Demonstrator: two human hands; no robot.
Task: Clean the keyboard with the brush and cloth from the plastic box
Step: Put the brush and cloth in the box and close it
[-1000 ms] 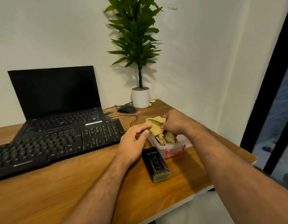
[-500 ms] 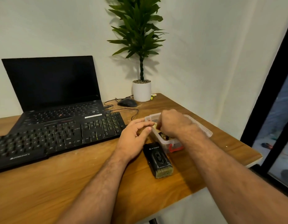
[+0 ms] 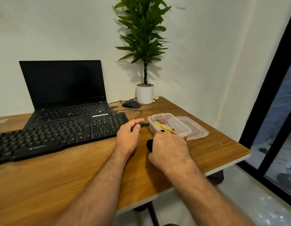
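The black keyboard [image 3: 59, 136] lies on the wooden desk in front of the laptop. A clear plastic box [image 3: 175, 122] stands to its right with the yellow cloth [image 3: 162, 127] crumpled inside. My right hand [image 3: 169, 150] is closed over the black brush [image 3: 149, 144], which lies on the desk just before the box; only its far left end shows. My left hand [image 3: 128, 137] rests on the desk between the keyboard and the box, fingers loosely curled, holding nothing.
The box's clear lid [image 3: 197, 130] lies right of the box. An open black laptop [image 3: 64, 88], a black mouse [image 3: 130, 104] with its cable, and a potted plant [image 3: 144, 93] stand at the back. The desk's right edge [image 3: 236, 160] is close by.
My right hand has dropped the yellow cloth into the box and come down onto the brush. My left hand has stayed about where it was.
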